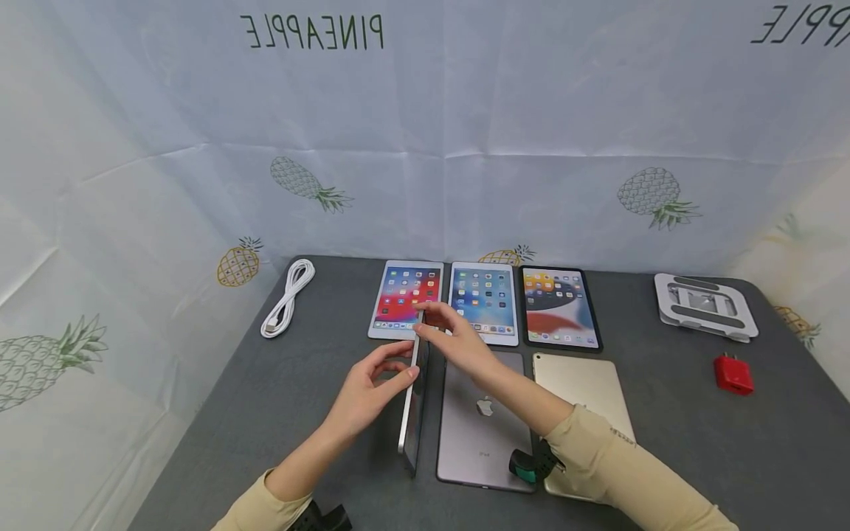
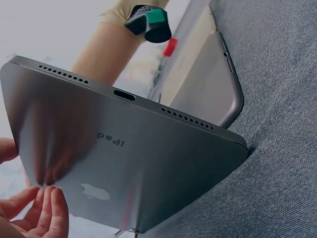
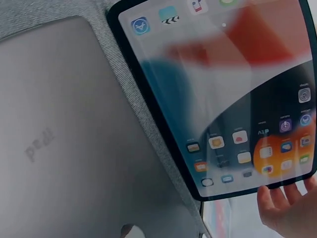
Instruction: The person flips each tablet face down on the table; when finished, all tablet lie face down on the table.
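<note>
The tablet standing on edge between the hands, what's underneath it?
Under the upright tablet only the gray table mat shows; its lower edge rests there, beside a face-down gray tablet. The left hand and right hand steady it. The contact line is hidden.

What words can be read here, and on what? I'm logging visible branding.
"PINEAPPLE", mirrored: backdrop cloth.
"...PPLE", mirrored and cut off: same cloth, upper right.
"iPad", upside down: back of the upright tablet.
"iPad", mirrored and faint: back of the flat grey tablet.
App labels on the lit screens: too small.
</note>
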A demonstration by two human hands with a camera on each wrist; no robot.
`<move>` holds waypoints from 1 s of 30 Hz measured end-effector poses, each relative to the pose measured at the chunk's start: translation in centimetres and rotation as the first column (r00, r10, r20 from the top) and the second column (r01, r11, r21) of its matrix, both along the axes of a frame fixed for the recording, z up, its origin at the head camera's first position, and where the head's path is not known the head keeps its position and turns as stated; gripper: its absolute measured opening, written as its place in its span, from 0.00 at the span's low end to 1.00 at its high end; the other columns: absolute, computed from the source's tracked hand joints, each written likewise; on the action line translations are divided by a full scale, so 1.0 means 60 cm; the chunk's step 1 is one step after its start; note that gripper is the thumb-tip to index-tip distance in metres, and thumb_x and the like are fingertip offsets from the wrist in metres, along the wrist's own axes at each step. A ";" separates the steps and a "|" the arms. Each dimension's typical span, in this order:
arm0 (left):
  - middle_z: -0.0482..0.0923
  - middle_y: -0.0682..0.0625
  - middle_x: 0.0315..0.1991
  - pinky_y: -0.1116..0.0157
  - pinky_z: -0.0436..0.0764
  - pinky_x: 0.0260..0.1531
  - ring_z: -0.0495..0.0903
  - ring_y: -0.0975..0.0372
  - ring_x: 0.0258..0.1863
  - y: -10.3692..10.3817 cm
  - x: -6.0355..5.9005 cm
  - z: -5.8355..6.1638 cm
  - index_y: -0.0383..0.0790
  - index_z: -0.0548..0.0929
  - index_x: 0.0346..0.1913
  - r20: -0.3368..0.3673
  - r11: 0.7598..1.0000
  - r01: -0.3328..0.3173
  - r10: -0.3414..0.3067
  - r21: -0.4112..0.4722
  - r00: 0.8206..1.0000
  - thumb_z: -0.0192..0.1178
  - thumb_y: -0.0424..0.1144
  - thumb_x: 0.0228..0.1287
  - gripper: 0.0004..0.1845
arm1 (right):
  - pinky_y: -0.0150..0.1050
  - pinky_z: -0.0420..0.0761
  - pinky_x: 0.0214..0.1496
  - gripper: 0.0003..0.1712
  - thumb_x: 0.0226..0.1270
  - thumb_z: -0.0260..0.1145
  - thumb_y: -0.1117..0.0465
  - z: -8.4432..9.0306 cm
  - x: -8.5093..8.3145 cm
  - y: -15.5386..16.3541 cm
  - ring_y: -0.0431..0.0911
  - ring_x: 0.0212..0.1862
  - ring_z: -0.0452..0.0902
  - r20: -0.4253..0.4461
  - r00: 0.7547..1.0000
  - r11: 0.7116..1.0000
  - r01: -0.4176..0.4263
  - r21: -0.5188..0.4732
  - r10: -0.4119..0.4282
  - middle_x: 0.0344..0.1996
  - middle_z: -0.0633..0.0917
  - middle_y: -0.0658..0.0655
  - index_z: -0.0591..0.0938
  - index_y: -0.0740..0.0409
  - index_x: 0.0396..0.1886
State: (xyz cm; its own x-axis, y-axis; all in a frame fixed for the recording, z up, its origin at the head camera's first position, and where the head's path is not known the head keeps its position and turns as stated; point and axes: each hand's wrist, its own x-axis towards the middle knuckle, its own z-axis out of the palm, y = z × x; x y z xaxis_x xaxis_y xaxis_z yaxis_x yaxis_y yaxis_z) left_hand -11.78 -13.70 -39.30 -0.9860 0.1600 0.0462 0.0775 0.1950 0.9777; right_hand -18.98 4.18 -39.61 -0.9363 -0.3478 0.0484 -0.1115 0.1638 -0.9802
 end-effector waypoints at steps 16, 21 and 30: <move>0.78 0.48 0.53 0.58 0.74 0.57 0.74 0.53 0.57 -0.008 0.004 -0.014 0.46 0.84 0.49 -0.647 0.957 0.162 -0.281 -0.239 0.708 0.68 0.35 0.59 0.15 | 0.54 0.72 0.61 0.27 0.72 0.60 0.52 -0.008 -0.002 0.016 0.53 0.64 0.69 0.039 0.997 0.997 -0.066 -0.032 0.067 0.64 0.73 0.60 0.69 0.52 0.68; 0.76 0.47 0.57 0.54 0.69 0.62 0.69 0.47 0.62 -0.011 -0.004 -0.023 0.45 0.83 0.51 -0.718 0.905 0.242 -0.426 -0.351 0.551 0.66 0.47 0.62 0.17 | 0.54 0.71 0.63 0.28 0.73 0.59 0.54 -0.008 -0.003 0.024 0.55 0.64 0.69 0.073 0.995 0.996 -0.069 -0.060 0.073 0.65 0.71 0.64 0.67 0.54 0.69; 0.67 0.43 0.67 0.52 0.69 0.63 0.63 0.47 0.68 -0.008 -0.003 -0.022 0.37 0.75 0.63 -0.712 0.813 0.224 -0.580 -0.538 0.395 0.74 0.58 0.46 0.43 | 0.54 0.73 0.61 0.26 0.75 0.56 0.54 -0.018 0.003 0.041 0.55 0.64 0.69 0.064 0.995 0.994 -0.064 -0.092 0.070 0.65 0.72 0.61 0.68 0.54 0.69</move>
